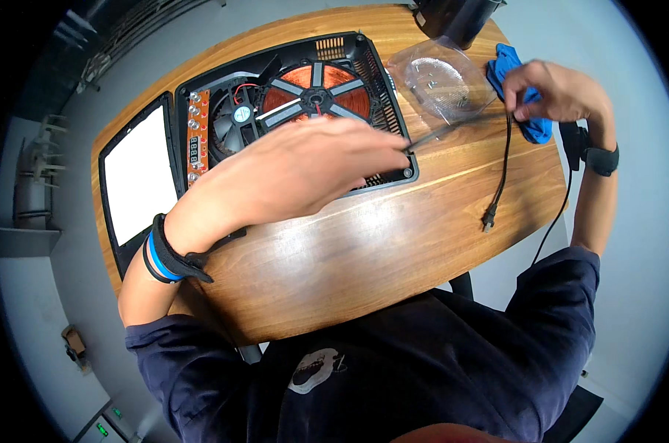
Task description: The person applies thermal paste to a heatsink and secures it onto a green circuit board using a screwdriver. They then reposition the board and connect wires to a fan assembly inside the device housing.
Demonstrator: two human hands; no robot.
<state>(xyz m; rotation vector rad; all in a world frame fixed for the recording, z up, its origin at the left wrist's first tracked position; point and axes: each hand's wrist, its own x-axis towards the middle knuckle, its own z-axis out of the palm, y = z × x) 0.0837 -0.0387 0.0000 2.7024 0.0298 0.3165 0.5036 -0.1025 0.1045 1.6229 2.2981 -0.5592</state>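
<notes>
I've got my left hand point(305, 166) gripping a screwdriver point(441, 133) over the opened cooker point(297, 103) mid-table, my right hand point(552, 88) pinching the black cord point(502, 166) by the blue cloth point(530, 129), so I reckon 1 steady tip placement comes next

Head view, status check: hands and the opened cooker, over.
Left hand holds a thin tool over the open induction cooker. Right hand on blue cloth. Power cord lies loose.

The left hand point(305, 173) hides part of the open cooker base point(378, 96); its grip is unclear.
</notes>
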